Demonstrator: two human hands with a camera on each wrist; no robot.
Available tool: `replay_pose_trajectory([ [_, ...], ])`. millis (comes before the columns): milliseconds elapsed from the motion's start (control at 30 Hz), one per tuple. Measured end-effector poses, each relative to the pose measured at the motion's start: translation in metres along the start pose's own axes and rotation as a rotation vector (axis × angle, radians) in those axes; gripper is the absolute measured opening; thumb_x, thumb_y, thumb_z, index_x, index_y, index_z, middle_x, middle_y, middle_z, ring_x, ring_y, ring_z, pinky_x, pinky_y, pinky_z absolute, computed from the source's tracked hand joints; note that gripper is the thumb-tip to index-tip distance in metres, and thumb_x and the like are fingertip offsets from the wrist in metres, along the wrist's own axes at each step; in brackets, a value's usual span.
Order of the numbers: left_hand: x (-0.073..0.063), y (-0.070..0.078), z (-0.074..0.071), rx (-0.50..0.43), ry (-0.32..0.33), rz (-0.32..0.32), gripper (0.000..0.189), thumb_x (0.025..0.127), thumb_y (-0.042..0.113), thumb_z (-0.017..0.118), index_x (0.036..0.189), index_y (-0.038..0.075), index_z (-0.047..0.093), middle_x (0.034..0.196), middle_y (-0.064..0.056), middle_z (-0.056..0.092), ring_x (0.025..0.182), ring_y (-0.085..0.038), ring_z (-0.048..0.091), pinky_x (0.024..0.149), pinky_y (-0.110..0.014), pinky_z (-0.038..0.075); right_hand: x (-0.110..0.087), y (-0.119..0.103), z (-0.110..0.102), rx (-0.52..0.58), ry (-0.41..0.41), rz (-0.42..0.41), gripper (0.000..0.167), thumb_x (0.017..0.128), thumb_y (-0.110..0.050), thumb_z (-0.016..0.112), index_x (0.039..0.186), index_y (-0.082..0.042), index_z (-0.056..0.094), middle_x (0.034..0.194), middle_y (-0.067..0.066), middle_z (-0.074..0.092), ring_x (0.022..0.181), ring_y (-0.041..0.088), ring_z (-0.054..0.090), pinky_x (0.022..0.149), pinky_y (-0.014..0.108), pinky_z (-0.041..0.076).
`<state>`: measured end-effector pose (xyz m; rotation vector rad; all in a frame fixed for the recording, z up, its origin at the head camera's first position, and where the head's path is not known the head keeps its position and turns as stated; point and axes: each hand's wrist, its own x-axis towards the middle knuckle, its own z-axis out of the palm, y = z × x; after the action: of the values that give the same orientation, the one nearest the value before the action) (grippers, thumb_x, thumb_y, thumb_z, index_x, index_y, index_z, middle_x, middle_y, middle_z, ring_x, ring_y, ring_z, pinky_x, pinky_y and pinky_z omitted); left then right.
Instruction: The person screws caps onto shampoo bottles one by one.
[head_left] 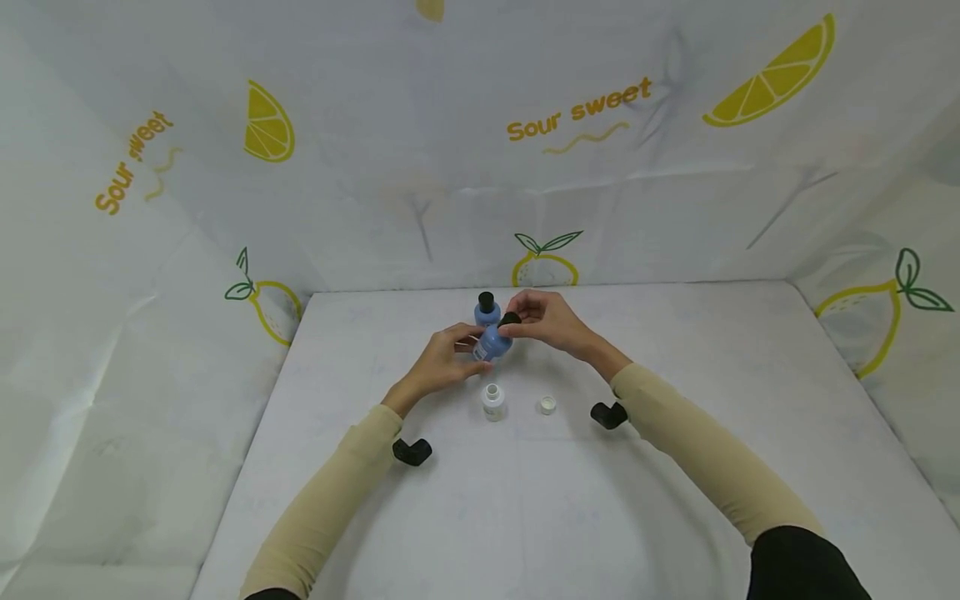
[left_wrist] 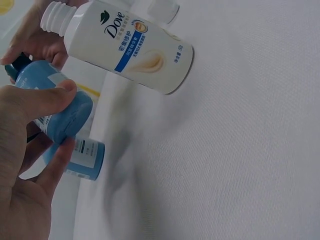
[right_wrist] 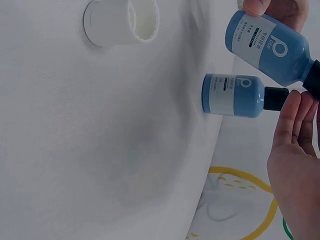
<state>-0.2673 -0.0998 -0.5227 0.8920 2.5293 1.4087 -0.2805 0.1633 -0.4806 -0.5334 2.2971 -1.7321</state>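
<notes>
My left hand (head_left: 438,364) holds a tilted blue bottle (head_left: 491,343) off the table, thumb on one side and fingers on the other. The fingers of my right hand (head_left: 553,323) pinch the bottle's black cap (head_left: 510,318); in the right wrist view the cap is partly cut off by the frame edge. Just behind stands a second blue bottle (right_wrist: 232,95), upright with its black cap on. Nearer to me is a white Dove bottle (left_wrist: 132,47), uncapped, its threaded neck bare. To its right lies a white cap (head_left: 547,406), hollow side up.
A white cloth covers the table (head_left: 525,517). Two black angled pieces (head_left: 412,452) show beside the forearms, one at each side. Behind the table's far edge rises a white sheet (head_left: 420,200) printed with lemons and lettering.
</notes>
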Motion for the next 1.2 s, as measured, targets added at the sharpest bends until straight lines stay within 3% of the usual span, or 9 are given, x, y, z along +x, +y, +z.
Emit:
replay_pose_trajectory([
  [333, 0.0000, 0.0020, -0.0004, 0.004, 0.002, 0.007, 0.058, 0.088, 0.010, 0.091, 0.139, -0.004, 0.066, 0.132, -0.021, 0.073, 0.118, -0.037, 0.075, 0.106, -0.043, 0.066, 0.0009, -0.0008, 0.0043, -0.042, 0.029, 0.017, 0.031, 0.091, -0.012, 0.088, 0.107, -0.003, 0.063, 0.095, 0.000, 0.061, 0.083, 0.012, 0.057, 0.072, 0.017, 0.052],
  [733, 0.0007, 0.0053, -0.0006, 0.010, -0.005, 0.004, 0.060, 0.089, 0.010, 0.090, 0.141, -0.005, 0.065, 0.133, -0.022, 0.072, 0.120, -0.038, 0.075, 0.107, -0.043, 0.065, -0.0010, -0.0026, 0.0050, -0.025, 0.046, 0.017, 0.030, 0.092, -0.011, 0.087, 0.108, -0.003, 0.063, 0.093, -0.001, 0.061, 0.081, 0.010, 0.056, 0.071, 0.017, 0.051],
  [900, 0.0006, 0.0043, 0.0002, 0.014, -0.011, -0.007, 0.060, 0.090, 0.010, 0.090, 0.142, -0.005, 0.064, 0.135, -0.021, 0.071, 0.121, -0.038, 0.075, 0.108, -0.043, 0.065, -0.0018, -0.0019, 0.0040, -0.028, 0.038, 0.022, 0.038, 0.092, -0.009, 0.087, 0.120, 0.003, 0.064, 0.106, 0.003, 0.064, 0.092, 0.013, 0.060, 0.081, 0.014, 0.055],
  [1067, 0.0001, 0.0030, 0.0007, 0.014, -0.010, -0.017, 0.060, 0.089, 0.011, 0.090, 0.141, -0.004, 0.065, 0.134, -0.021, 0.072, 0.121, -0.037, 0.074, 0.108, -0.044, 0.065, -0.0034, -0.0029, 0.0004, 0.006, 0.005, 0.022, 0.050, 0.094, -0.006, 0.085, 0.136, 0.007, 0.061, 0.133, 0.021, 0.065, 0.112, 0.016, 0.064, 0.096, 0.011, 0.056],
  [1200, 0.0004, 0.0008, 0.0012, 0.024, -0.009, -0.018, 0.060, 0.088, 0.011, 0.091, 0.141, -0.004, 0.066, 0.133, -0.020, 0.072, 0.120, -0.036, 0.074, 0.107, -0.043, 0.065, -0.0044, -0.0013, -0.0046, 0.064, -0.054, 0.002, 0.052, 0.096, -0.006, 0.082, 0.144, 0.003, 0.061, 0.149, 0.025, 0.063, 0.133, 0.020, 0.065, 0.117, 0.022, 0.053],
])
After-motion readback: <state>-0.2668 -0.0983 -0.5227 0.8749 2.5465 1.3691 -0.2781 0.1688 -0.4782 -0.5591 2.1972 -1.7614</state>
